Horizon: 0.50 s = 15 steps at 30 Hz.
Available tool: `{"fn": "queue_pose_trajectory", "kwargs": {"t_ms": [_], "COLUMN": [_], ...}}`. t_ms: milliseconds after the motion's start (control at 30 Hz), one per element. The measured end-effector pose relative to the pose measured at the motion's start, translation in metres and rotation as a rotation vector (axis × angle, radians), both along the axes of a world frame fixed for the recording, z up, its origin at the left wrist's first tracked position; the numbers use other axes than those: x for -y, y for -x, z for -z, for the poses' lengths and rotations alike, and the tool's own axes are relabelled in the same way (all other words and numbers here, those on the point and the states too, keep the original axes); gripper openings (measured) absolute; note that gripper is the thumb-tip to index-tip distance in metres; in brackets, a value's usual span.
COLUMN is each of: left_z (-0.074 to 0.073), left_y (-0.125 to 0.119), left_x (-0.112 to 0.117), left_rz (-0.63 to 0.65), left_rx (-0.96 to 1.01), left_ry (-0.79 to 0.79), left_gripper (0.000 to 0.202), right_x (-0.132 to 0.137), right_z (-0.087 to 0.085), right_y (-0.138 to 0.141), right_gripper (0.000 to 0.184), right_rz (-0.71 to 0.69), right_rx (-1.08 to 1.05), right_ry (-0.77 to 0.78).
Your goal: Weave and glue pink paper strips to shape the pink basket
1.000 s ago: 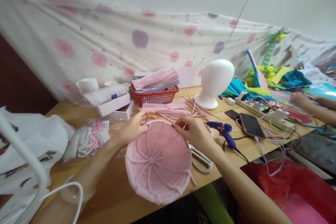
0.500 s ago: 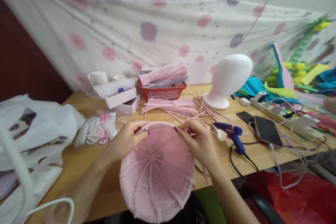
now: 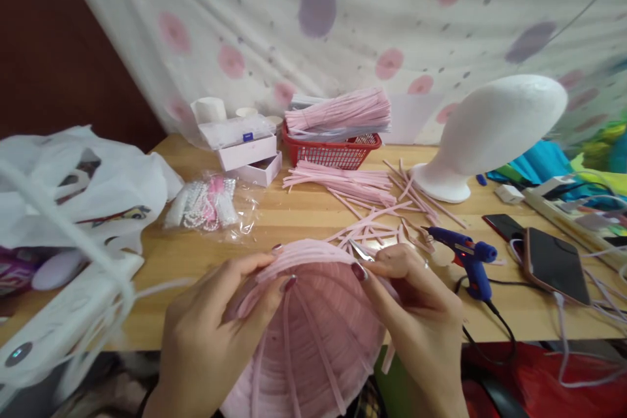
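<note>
A round, ribbed pink dome [image 3: 313,333], built up from fuzzy strips like pipe cleaners, is tilted with its hollow side facing me. My left hand [image 3: 230,313] pinches its upper rim, thumb inside and fingers outside. At the rim's right part my right hand [image 3: 401,307] is closed, its thumb pressed on the edge. A small pointed metal tip [image 3: 361,251] sticks out by the right fingers; the rest of that tool is hidden. Loose pink strips [image 3: 367,228] lie just beyond the rim.
A blue glue gun [image 3: 465,255] lies at the right, near phones [image 3: 556,264] and cables. A white foam head [image 3: 490,130] stands behind. Farther back are a red basket [image 3: 333,153], white boxes [image 3: 249,151] and bagged beads [image 3: 206,202]. A white plastic bag [image 3: 122,183] sits left.
The view has moved closer and lower. The dome is tipped so its upper rim leans toward the table's back. A metal tip now shows at my right fingers.
</note>
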<state>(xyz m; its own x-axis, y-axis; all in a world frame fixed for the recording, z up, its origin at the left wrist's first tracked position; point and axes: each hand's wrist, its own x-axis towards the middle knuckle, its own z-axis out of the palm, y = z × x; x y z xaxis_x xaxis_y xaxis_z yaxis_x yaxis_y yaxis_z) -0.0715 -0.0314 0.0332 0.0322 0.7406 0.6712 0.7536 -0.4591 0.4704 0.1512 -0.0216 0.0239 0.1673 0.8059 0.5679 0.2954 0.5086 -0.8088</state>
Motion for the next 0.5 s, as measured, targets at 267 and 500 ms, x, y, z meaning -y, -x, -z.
{"fn": "queue_pose_trajectory", "kwargs": {"t_ms": [267, 500], "left_z": [-0.007, -0.018], "left_y": [-0.005, -0.011], "left_x": [0.015, 0.021], "left_rz": [-0.025, -0.075], "left_rx": [0.012, -0.03], "left_ry": [-0.05, -0.018], "left_gripper": [0.006, 0.005], "right_x": [0.019, 0.022], "right_z": [0.004, 0.008], "right_y": [0.002, 0.01], "right_gripper": [0.016, 0.018], "right_rz": [-0.002, 0.025], "right_rx": [-0.021, -0.041], "right_ry": [0.044, -0.033]}}
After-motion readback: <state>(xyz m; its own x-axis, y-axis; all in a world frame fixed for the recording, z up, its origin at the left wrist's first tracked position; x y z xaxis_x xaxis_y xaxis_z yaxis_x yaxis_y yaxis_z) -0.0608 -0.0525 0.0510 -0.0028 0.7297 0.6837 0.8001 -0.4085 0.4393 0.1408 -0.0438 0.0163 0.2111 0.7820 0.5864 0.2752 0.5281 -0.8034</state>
